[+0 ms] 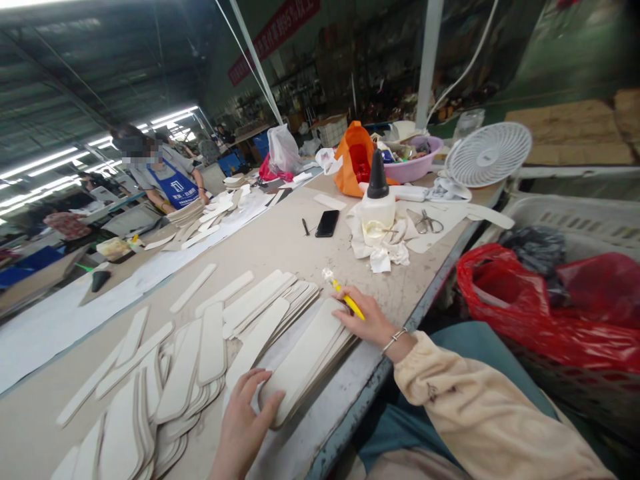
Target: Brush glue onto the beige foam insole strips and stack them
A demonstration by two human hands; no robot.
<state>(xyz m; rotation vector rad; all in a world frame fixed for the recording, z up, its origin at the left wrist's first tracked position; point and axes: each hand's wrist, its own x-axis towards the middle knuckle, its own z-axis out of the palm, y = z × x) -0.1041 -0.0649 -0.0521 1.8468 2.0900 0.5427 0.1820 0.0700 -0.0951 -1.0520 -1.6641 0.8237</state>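
My right hand (367, 317) grips a yellow-handled brush (353, 303), its tip coated in something white. Its fingertips rest at the far end of a stack of long off-white strips (305, 353) with rounded ends. At the near end of that stack is my left hand (250, 413), thumb and fingers apart, the thumb against the stack's edge. Left of it, many similar loose strips (183, 373) lie overlapping. Farther up the table stands a white bottle with a black cone cap (379, 193), on crumpled, stained paper (357, 240).
Beyond are a black phone (327, 223), scissors (429, 223), an orange bag (353, 157), a purple basin (413, 163) and a white fan (487, 155). A crate with red plastic bags (550, 307) stands right of the table edge. A person in a blue apron (175, 183) works across the table.
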